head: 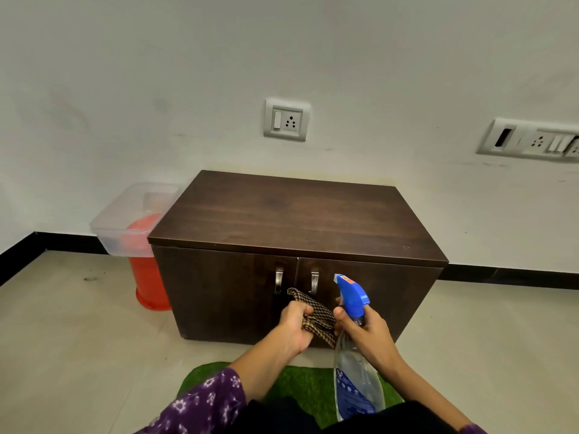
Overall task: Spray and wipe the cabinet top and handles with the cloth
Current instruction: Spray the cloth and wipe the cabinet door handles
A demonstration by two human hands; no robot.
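Your left hand (294,327) has its fingers curled round the checked cloth (316,317), which sits bunched in front of the cabinet doors, just below the two metal handles (279,280); your right hand (366,333) grips the spray bottle (354,380) at the neck, under the blue trigger head, with the nozzle aimed toward the doors; its fingertips lie against the cloth's edge, but I cannot tell whether they pinch it. The cloth looks soft, light and limp, so it will likely droop from any loose corner; gather it into a flat pad in your palm before you wipe. The bottle is smooth clear plastic and probably light; the neck is the sound place to hold it, one finger free for the trigger; expect it to turn slippery if wet. The cabinet top (297,217) lies beyond and above both hands, a stiff, flat, dark wood-grain surface that should take firm pressure; the handles are small and curved, so wrap the cloth round each one.
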